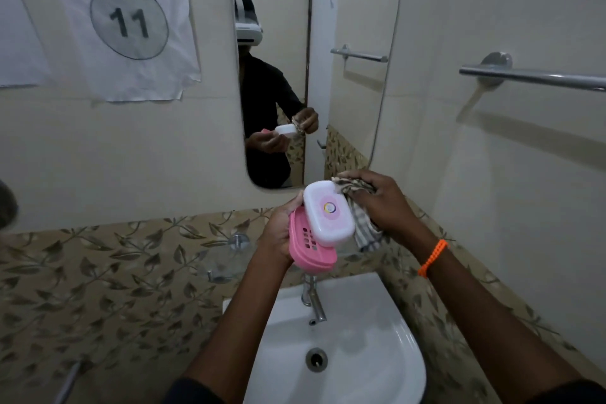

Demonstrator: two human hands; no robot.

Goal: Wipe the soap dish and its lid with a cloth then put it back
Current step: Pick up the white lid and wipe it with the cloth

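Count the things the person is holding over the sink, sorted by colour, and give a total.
Pink: 1, the soap dish in the left hand
White: 1, the lid, also in the left hand
Checked grey and cream: 1, the cloth in the right hand
Total: 3

soap dish (pixel 311 248): pink
lid (pixel 329 212): white, pink centre, small round emblem
cloth (pixel 360 223): checked, apparently beige and grey
wristband (pixel 433 257): orange
tile band (pixel 114 272): tan, leaf pattern
basin (pixel 360 338): white
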